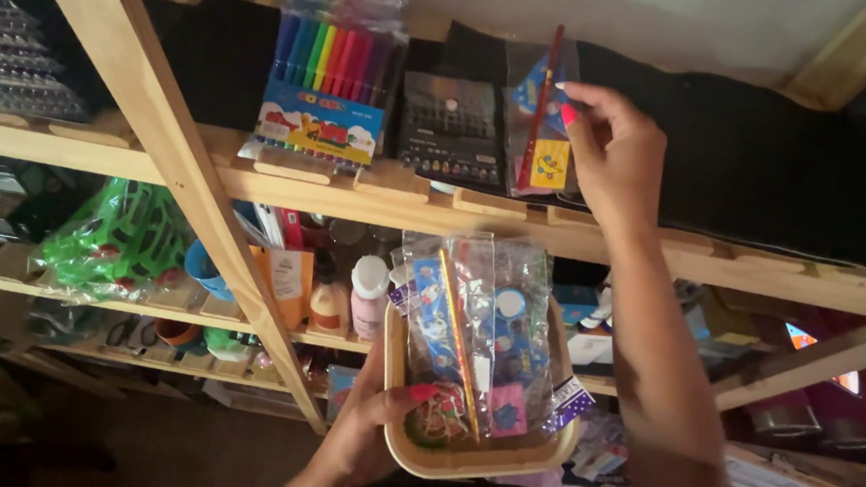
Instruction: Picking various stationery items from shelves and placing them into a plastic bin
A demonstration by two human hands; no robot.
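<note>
Right hand [614,149] was up at 1 o'clock, fingers pinched shut on the top edge of a clear plastic stationery packet with a red pencil and a yellow card inside [540,130]. The packet stood upright on the pale wooden top shelf [653,249], leaning against the black backing. The thumb was hidden behind the packet, so the exact pinch could not be made out.

Left hand [366,435] was at 6 o'clock, closed around the near rim of a round beige tray [470,461], thumb over the edge and pressing on the contents. The palm and the other fingers were under the tray, out of sight. In the tray: a bundle of clear packets with blue cards, pencils and small erasers [477,337], standing on end and overlapping, so the count was not readable.

Just left of the held packet, at 12 o'clock, stood a black flat pack of pens [450,129]; left of that, a clear pack of coloured felt-tip markers [328,72], its top cut off by the frame.

At 9 o'clock was green plastic netting in a clear bag [118,239], contents unclear. Below the shelf sat small bottles [350,294], partly hidden by the slanted wooden brace [173,147]. The lower right shelves were dim and blurred.
</note>
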